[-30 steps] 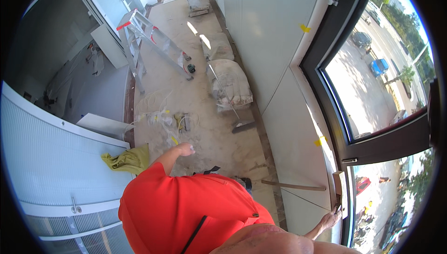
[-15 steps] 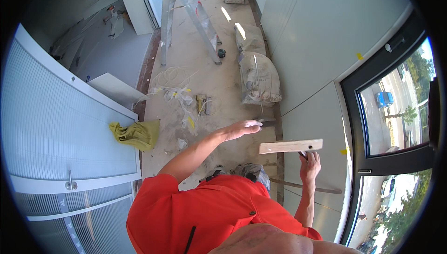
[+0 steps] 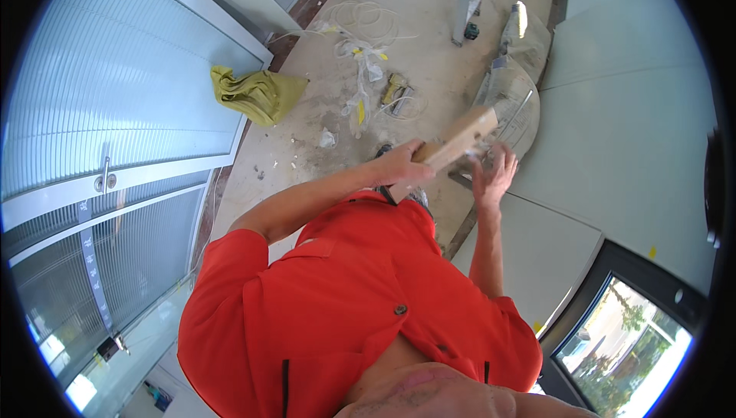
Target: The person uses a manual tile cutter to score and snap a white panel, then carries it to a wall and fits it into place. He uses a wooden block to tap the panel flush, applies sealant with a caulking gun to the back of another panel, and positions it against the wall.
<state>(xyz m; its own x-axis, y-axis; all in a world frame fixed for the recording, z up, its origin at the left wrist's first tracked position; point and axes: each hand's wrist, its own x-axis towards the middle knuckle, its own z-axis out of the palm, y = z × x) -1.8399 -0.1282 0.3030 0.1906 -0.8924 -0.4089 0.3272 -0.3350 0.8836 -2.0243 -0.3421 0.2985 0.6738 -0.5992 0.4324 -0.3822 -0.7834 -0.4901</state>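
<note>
Pale wood forms the batten (image 3: 458, 140) clasped in the left hand (image 3: 404, 165), whose fingers wrap its nearer part. Just beside its far end, the fingers of the right hand (image 3: 494, 178) curl; blur hides whether they hold anything. Beyond the left fingertips lies a yellow nail gun (image 3: 394, 89).

Pale wooden block (image 3: 458, 139), held aslant in the left hand (image 3: 402, 165).
Long, narrow and straight-edged, it hangs clear of the floor, its far end angled up toward the right (a small dark spot marks that end), just beside the right hand (image 3: 494, 177); whether they touch is unclear.
</note>
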